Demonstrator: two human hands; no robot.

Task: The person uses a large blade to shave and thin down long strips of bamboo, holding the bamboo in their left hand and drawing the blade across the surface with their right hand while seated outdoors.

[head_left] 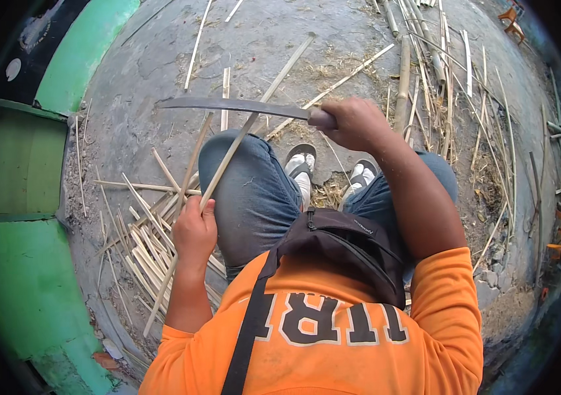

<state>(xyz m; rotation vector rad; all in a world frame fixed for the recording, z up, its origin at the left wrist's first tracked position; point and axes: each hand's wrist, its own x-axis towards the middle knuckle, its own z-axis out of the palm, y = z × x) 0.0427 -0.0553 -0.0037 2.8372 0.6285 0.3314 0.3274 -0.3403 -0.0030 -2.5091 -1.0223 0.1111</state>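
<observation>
My left hand (195, 232) is closed round a long bamboo strip (229, 157), which slants up over my left thigh toward the far ground. The strip's lower end runs back past my left forearm. In my right hand (356, 124) is the wooden handle of a machete (241, 107), held above my knees. Its long, slightly curved blade points left and crosses the strip. Whether the edge bites into the strip or only rests against it, I cannot tell. A heap of split bamboo strips (152, 253) lies beside my left leg.
Bamboo poles (403, 85) and thin strips lie over the ground to the right. Shavings (323, 66) are scattered ahead. A green wall (20, 283) stands at the left. My sandalled feet (301, 168) are between my knees, and a black waist bag (343, 253) rests at my lap.
</observation>
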